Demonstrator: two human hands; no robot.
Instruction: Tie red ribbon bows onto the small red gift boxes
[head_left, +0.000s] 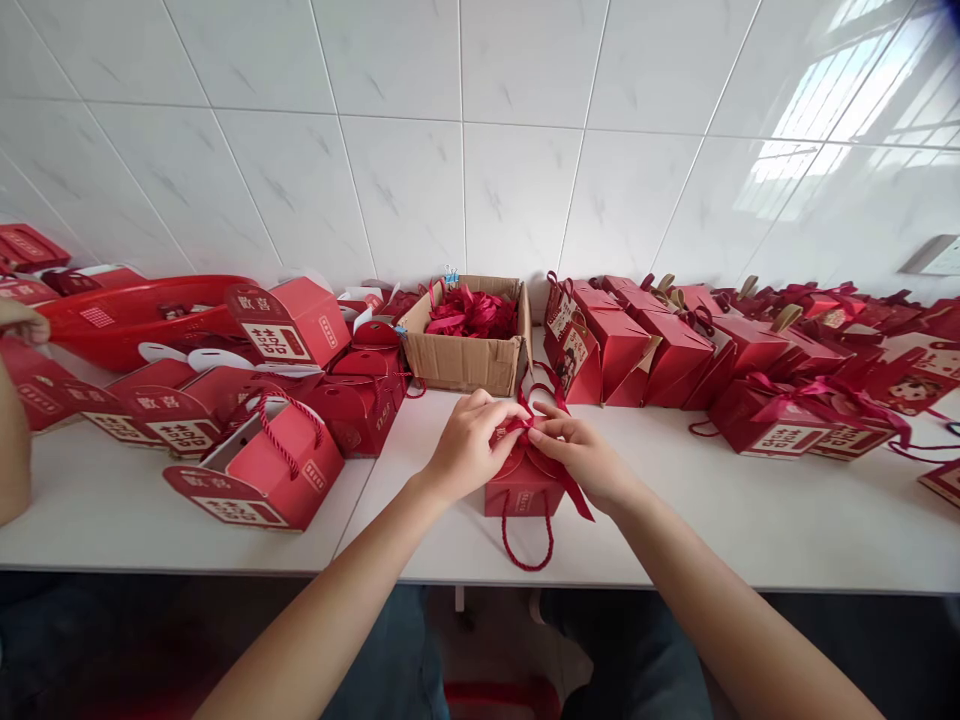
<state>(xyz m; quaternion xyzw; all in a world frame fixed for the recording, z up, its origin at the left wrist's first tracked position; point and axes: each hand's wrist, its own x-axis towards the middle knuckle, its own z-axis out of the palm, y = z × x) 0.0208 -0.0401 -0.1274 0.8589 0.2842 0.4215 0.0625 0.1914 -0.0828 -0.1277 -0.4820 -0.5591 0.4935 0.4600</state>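
A small red gift box (523, 492) with a cord handle stands on the white table (750, 520) in front of me. A dark red ribbon (559, 470) runs over its top and trails down its right side. My left hand (469, 445) is closed in a pinch on the ribbon at the box's top left. My right hand (581, 455) pinches the same ribbon from the right. Both sets of fingertips meet over the lid.
A cardboard carton (465, 355) of red ribbons sits behind the box. Open red boxes (262, 465) lie at the left, ribboned closed ones (660, 350) at the right. A red basin (135, 315) is far left. Another person's arm (15, 430) shows at the left edge.
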